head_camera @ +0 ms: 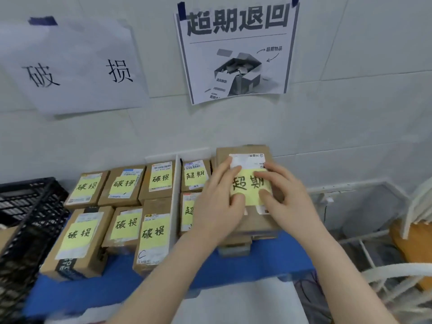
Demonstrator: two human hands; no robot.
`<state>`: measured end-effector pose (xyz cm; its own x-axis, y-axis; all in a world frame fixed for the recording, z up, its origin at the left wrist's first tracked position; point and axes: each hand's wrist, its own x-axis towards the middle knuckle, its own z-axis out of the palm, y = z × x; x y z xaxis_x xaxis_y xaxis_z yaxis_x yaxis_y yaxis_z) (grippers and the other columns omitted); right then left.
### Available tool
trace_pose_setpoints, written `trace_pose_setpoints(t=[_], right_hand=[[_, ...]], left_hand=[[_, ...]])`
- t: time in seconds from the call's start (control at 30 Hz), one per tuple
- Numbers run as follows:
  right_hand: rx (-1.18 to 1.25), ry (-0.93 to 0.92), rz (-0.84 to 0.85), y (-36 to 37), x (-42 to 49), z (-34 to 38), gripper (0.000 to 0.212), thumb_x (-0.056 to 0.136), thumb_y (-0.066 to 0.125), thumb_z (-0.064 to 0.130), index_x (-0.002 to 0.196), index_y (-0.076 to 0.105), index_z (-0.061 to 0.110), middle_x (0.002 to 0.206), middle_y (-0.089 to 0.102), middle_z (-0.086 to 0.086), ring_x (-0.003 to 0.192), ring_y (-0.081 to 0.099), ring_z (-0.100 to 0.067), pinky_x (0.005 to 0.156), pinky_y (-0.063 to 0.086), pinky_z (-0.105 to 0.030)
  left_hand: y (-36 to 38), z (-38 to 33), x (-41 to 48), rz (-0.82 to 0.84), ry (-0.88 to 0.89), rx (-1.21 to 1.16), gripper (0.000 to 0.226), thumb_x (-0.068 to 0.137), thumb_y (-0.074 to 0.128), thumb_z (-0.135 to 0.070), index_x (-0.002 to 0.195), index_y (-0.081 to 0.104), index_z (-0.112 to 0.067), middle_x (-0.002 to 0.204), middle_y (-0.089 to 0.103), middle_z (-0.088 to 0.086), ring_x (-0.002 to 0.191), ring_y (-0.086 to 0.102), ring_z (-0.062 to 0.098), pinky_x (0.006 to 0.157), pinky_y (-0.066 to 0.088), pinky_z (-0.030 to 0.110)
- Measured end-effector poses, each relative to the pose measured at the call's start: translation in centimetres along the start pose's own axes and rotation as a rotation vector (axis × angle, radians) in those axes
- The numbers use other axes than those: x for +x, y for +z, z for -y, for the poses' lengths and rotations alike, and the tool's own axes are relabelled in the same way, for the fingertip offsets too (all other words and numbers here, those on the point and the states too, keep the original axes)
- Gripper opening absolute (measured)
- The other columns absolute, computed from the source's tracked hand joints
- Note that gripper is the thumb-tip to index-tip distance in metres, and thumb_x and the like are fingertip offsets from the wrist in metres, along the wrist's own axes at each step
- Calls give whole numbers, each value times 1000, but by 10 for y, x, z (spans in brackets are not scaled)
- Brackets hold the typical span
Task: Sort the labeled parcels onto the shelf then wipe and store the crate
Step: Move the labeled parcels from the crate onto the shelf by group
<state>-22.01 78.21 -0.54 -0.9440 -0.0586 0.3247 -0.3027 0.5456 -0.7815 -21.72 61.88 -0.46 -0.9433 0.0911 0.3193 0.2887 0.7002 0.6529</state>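
Now | left hand [217, 204], right hand [286, 195] atop parcel [258, 220] | fingers [224, 171] spread, pressing yellow label [247, 184]

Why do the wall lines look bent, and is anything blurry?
Head view: the wide-angle lens bows the tile seams and tilts the printed poster; the handwritten sign at left is smeared; light is flat, without glare; left hand, right hand and the parcel under them look sharper.

Yellow-labelled cardboard parcels [84, 232] in rows on blue shelf [257, 265], black crate [25, 206] at left
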Motion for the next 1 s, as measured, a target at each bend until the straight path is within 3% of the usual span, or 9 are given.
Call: trace_pose_setpoints(t=[0.07, 0.13, 0.2, 0.37, 0.47, 0.6, 0.7, 0.83, 1.0], right_hand=[[8, -29, 70, 20, 34, 0, 36, 82, 53, 20, 114, 65, 31, 136, 46, 19, 122, 45, -9, 106, 35, -43], [-2, -26, 149, 42, 63, -3, 35, 87, 54, 17, 118, 63, 31, 139, 44, 17, 129, 39, -10, 110, 31, -42], [-14, -13, 211, 62, 88, -8, 36, 88, 53, 17, 120, 62, 31, 141, 43, 14, 125, 42, -12, 110, 31, -43], [9, 53, 264, 104, 125, -20, 38, 87, 54, 12, 121, 63, 26, 140, 45, 9, 104, 52, -15, 105, 38, -40], [6, 82, 293, 127, 140, -30, 39, 87, 54, 13, 123, 62, 26, 143, 43, 9, 123, 46, -19, 108, 35, -41], [-2, 116, 322, 149, 152, -35, 40, 88, 52, 15, 124, 60, 29, 144, 43, 10, 131, 38, -21, 111, 31, -41], [-10, 111, 326, 158, 160, -38, 38, 89, 52, 18, 125, 60, 29, 144, 43, 9, 131, 37, -20, 111, 30, -41], [-5, 138, 336, 166, 170, -41, 37, 90, 52, 23, 126, 58, 31, 144, 41, 11, 128, 39, -22, 108, 34, -42], [-38, 145, 341, 171, 174, -43, 38, 92, 52, 24, 129, 57, 29, 146, 38, 13, 132, 29, -21, 106, 28, -28]], left_hand=[[-12, 21, 22, -26, -72, -47, 52, 85, 39, -21, 136, 46, -28, 149, 26, -26, 122, 32, -15, 93, 39, 25], [-21, 43, 43, -42, -128, -91, 47, 89, 41, -15, 134, 49, -24, 146, 31, -21, 122, 34, -13, 98, 39, 28], [-24, 66, 61, -37, -154, -76, 46, 89, 41, -17, 134, 48, -23, 146, 32, -17, 127, 34, -4, 102, 38, 32], [-18, 117, 95, 18, -252, -113, 46, 93, 36, -10, 136, 47, -22, 146, 31, -16, 125, 27, -8, 106, 30, 27], [-16, 140, 108, 35, -301, -140, 46, 94, 34, -10, 135, 47, -24, 145, 30, -18, 125, 29, -7, 103, 29, 26], [-13, 164, 119, 39, -353, -171, 46, 94, 32, -9, 135, 48, -22, 146, 32, -16, 132, 28, -1, 108, 26, 25], [-12, 176, 126, 26, -368, -194, 47, 94, 32, -6, 135, 49, -19, 146, 34, -14, 131, 29, -2, 106, 23, 20], [-14, 186, 138, 32, -365, -187, 45, 95, 33, -7, 135, 50, -18, 145, 35, -14, 127, 31, -2, 109, 29, 24], [-14, 195, 144, 38, -342, -99, 43, 95, 34, -11, 133, 52, -21, 144, 39, -14, 125, 39, 3, 106, 36, 30]])
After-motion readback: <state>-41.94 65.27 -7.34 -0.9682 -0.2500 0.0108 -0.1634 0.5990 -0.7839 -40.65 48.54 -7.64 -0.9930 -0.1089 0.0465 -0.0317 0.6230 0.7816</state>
